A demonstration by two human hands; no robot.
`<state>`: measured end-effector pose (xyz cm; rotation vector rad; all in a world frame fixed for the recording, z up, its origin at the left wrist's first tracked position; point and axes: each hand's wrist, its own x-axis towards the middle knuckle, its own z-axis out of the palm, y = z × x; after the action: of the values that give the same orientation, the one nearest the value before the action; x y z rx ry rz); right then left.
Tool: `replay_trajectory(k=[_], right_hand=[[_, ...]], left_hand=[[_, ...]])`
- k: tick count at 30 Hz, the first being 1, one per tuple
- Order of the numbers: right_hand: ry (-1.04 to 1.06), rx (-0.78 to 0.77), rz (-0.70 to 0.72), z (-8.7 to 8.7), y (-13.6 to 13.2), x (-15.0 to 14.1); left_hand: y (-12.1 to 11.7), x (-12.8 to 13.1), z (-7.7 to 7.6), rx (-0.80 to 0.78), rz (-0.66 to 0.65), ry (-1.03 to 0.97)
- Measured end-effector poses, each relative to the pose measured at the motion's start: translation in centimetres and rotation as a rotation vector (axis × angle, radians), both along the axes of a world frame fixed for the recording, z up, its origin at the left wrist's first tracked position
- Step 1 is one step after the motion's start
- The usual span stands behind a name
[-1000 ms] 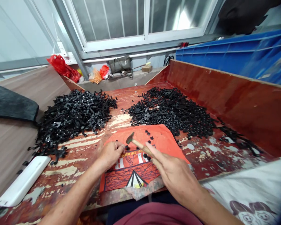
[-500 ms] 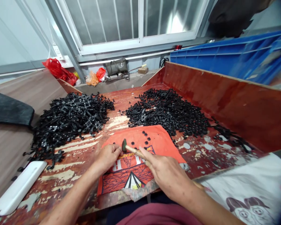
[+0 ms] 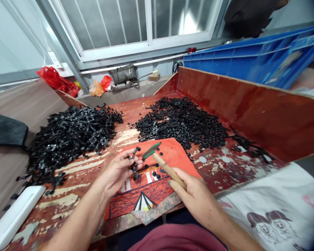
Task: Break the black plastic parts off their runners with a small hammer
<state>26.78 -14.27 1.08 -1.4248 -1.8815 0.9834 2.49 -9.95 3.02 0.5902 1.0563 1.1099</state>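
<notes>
My left hand [image 3: 120, 170] is closed round a black branched part [image 3: 135, 165], with the fingers curled up and the part sticking out past the fingertips. In my right hand [image 3: 192, 190] is a small hammer [image 3: 167, 169] with a wooden handle and a green-edged head, which points to the left above the cloth. Both hands are over an orange printed cloth [image 3: 172, 148] at the table's front edge. Several small black round pieces [image 3: 155, 173] lie on that cloth.
Two heaps of black parts sit on the worn red table, a left heap [image 3: 78, 132] and a right heap [image 3: 181, 122]. A red board [image 3: 251, 108] walls the right side, with a blue crate [image 3: 238, 57] behind. At left lies a white oblong object [image 3: 18, 216].
My left hand has lifted and turned palm up, now showing the black part. The hammer head has swung up and right, away from my left fingers. The view has shifted slightly.
</notes>
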Motion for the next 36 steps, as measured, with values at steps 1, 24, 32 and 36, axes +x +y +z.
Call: replay_trajectory(k=[1, 24, 32, 36], right_hand=[[-0.004, -0.021, -0.013, 0.1, 0.0, -0.4], [0.021, 0.109, 0.113, 1.9, 0.6, -4.0], [0.122, -0.018, 0.134, 2.0, 0.5, -4.1], [0.212, -0.028, 0.128, 1.9, 0.6, -4.0]], left_hand=[[-0.1, 0.6, 0.2, 0.005, 0.016, -0.026], [-3.9, 0.7, 2.1, 0.383, -0.206, 1.367], [-5.4, 2.8, 0.4, 0.223, -0.241, 0.467], [-4.7, 3.0, 0.7, 0.158, -0.145, 0.421]])
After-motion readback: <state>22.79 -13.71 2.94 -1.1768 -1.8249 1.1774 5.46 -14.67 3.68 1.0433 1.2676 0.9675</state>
